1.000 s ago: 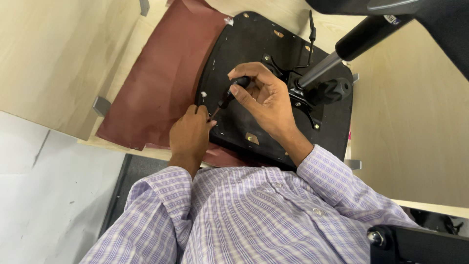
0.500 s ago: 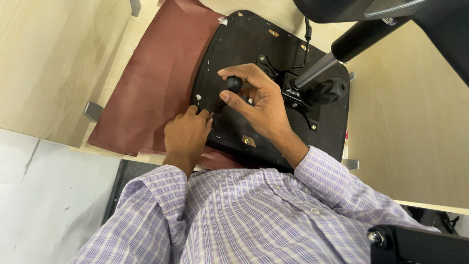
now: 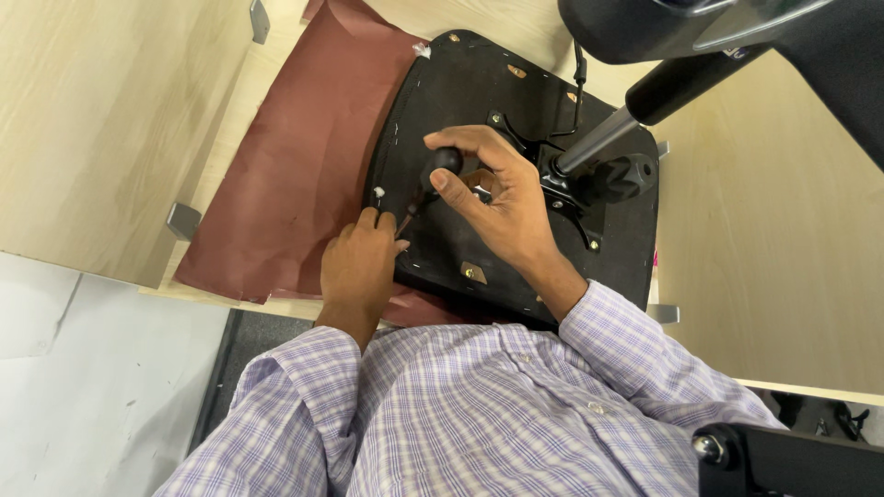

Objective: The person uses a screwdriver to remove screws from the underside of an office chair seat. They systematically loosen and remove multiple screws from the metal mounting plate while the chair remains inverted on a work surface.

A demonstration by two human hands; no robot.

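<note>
Since the earlier frame our right hand [image 3: 493, 198] slid a bit right w/ the tool's black knob handle [image 3: 442, 162], still grasping it, tip at the black seat base [image 3: 516, 101] left edge, centre frame. Left hand [image 3: 357, 267] clenched, pinning the edge over maroon fabric [image 3: 295, 156]

The thin metal tip of the dark round-handled tool [image 3: 425, 188] is hidden behind the left hand [image 3: 357, 265]. The big black chair base [image 3: 737, 37] is cut off at the top edge.
</note>
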